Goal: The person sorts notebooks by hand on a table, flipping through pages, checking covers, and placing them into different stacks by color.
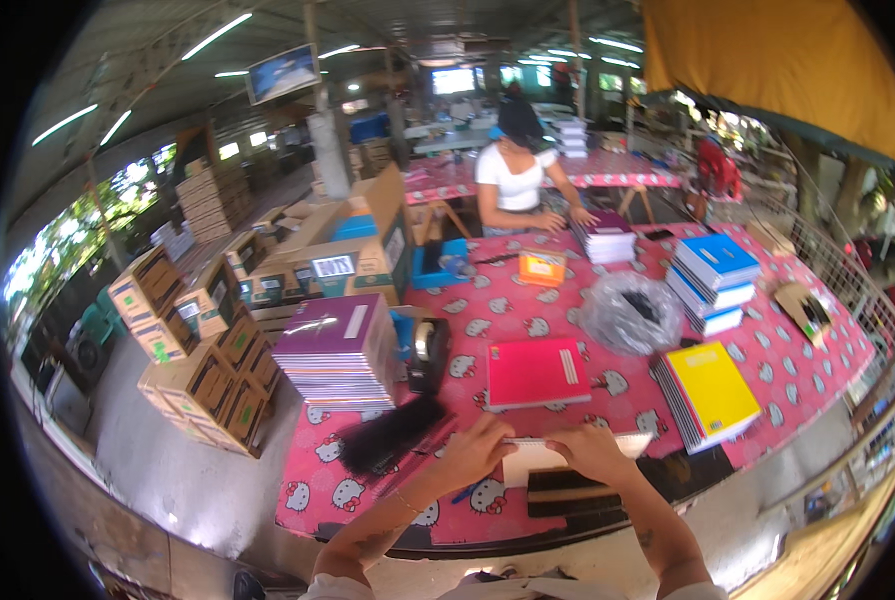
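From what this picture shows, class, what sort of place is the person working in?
Probably a notebook packing workshop under an open-sided shed roof. Stacks of notebooks, purple and yellow, cover a long table, cardboard cartons are piled beside it, and both hands hold a white notebook.

One head-worn fisheye view, high and tilted down over the pink table (pixel 528 310), close to the wearer's forearms at the lower edge, facing ahead toward a seated person (pixel 516 175) opposite, edges bending at the rim.

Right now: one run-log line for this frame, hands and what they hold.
left hand: grips white notebook | right hand: grips same notebook | beneath: black strips | ahead: red notebook
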A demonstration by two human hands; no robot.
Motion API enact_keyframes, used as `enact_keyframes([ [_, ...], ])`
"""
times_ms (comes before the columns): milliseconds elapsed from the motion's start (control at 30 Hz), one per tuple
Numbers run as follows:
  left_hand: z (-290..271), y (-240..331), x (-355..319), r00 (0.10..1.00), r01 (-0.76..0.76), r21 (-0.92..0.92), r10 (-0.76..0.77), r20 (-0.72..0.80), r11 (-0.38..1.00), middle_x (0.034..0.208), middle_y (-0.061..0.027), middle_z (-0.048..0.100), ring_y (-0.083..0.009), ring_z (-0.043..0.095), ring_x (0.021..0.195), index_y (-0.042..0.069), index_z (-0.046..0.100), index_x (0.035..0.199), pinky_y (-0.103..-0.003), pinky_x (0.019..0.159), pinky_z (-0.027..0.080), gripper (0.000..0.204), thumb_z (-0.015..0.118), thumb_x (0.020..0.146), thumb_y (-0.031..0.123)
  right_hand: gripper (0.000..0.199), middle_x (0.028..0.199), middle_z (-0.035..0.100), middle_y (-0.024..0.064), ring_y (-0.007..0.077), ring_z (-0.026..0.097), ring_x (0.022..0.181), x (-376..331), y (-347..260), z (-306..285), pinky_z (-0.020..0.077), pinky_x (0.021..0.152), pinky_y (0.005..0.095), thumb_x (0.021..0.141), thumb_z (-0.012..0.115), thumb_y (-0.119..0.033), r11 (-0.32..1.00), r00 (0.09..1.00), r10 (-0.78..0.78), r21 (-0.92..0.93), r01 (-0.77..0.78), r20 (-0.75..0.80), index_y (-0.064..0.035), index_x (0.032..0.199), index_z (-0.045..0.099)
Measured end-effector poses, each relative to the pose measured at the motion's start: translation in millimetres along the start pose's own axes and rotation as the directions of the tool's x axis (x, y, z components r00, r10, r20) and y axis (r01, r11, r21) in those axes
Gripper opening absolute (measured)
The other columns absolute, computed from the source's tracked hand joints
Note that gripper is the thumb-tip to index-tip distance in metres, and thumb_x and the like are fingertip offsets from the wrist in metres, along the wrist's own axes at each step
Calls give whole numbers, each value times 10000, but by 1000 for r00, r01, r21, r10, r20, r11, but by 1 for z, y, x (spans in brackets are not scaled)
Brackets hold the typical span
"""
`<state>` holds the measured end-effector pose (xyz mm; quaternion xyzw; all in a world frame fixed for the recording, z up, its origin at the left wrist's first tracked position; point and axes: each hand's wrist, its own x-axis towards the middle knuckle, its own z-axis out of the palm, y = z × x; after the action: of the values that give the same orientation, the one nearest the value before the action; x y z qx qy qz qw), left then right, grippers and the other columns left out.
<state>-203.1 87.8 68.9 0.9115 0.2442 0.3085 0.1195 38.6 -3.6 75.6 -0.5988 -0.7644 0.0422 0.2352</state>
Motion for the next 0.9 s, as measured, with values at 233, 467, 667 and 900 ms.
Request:
enact_keyframes([
  [233, 15, -9, 6, 998, -54, 231, 51, 21, 971, 1054, -127, 562, -315, 620, 1001, 62, 608, 1089, -424, 734, 536, 386, 649, 950, 419, 119, 848, 744, 36, 292, 714, 700, 8, 5, 10, 564, 600, 416, 931, 683, -269, 997, 989, -77, -15, 76, -129, -202, 994, 759],
  [467, 89, 41, -66, 991, 130, 465, -96, -96, 875, 1558, -250, 389, -406, 364, 1451, -23, 437, 1480, -588, 1172, 262, 762, 595, 954, 506, 111, 855, 746, 58, 312, 712, 669, 8, 5, 17, 570, 595, 429, 912, 683, -230, 999, 990, -44, -14, 43, -131, -165, 979, 743],
  [667, 38, -23, 9, 835, 423, 9, -393, 386, 906, 1390, -188, 548, -375, 537, 1243, 39, 563, 1340, -586, 1036, 382, 521, 631, 967, 396, 98, 835, 741, 67, 305, 707, 677, 9, 5, 14, 551, 586, 429, 917, 683, -223, 1000, 988, -22, -4, 22, -152, -167, 979, 734],
  [900, 44, 12, 9, 996, 47, 242, -63, 57, 969, 1394, -244, 516, -440, 482, 1295, 27, 519, 1387, -616, 1046, 366, 590, 634, 958, 414, 92, 843, 726, 56, 300, 704, 670, 6, 10, 15, 556, 562, 420, 914, 672, -231, 1000, 986, -25, -4, 24, -163, -170, 947, 731],
])
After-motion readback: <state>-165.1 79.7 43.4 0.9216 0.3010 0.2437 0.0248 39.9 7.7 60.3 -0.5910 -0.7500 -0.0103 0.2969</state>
